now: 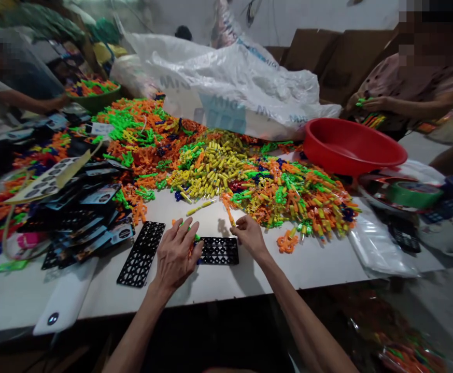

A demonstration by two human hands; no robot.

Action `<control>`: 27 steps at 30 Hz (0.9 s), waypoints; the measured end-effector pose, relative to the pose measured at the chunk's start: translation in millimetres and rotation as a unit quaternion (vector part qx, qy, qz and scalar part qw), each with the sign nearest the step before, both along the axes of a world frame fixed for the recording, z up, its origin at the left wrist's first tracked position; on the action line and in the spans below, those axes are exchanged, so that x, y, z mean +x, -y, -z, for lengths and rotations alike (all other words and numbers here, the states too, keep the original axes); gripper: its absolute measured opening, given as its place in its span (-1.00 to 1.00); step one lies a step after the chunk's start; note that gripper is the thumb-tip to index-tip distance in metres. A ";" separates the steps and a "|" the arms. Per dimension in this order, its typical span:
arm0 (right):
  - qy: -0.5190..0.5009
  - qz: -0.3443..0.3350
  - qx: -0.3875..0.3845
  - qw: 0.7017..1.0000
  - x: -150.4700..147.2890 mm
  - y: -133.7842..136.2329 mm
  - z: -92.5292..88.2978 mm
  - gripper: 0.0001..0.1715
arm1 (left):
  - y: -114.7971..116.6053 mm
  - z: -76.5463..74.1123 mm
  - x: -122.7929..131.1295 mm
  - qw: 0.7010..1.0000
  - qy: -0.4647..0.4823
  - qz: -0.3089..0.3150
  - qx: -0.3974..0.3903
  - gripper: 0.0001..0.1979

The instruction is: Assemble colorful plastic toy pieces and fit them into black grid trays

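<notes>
My left hand (178, 251) lies palm down with its fingers spread, over the left end of a black perforated tray (221, 250). Bits of green and orange plastic show between and under its fingers. Just above the tray's right end, my right hand (250, 234) pinches the yellow end of an orange and yellow plastic piece (228, 207). A second black perforated tray (141, 254) rests slanted to the left of my left hand. Behind both hands spreads a heap of small yellow pieces (211, 166). One yellow stick (201, 207) lies apart in front of it.
Black packs (90, 223) are stacked at left, near a white device (67, 295). A red basin (354, 145), green tape (413, 194) and clear bags (382, 243) sit at right. Behind the heap is a large plastic sack (234, 93). People are at both sides.
</notes>
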State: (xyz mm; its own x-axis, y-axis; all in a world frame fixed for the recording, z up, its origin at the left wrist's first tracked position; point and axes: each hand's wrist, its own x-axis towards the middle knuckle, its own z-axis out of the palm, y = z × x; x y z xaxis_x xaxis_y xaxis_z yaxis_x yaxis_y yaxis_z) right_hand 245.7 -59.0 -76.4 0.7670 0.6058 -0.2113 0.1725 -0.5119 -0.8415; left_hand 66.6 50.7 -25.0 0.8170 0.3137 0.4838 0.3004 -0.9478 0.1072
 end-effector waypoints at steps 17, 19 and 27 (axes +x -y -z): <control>-0.032 -0.216 0.177 0.960 -47.7 -38.4 22.6 -0.83 | -2.6 1.7 1.2 1.000 -0.010 0.006 -0.005 -0.57; 0.024 -0.227 0.138 0.964 -47.7 -37.0 22.1 -0.89 | -3.9 2.3 0.7 1.000 -0.008 0.010 -0.011 -0.55; 0.218 -0.303 0.000 0.928 -61.2 -36.4 8.2 -0.76 | 0.1 0.2 6.5 0.999 -0.039 0.019 0.005 -0.59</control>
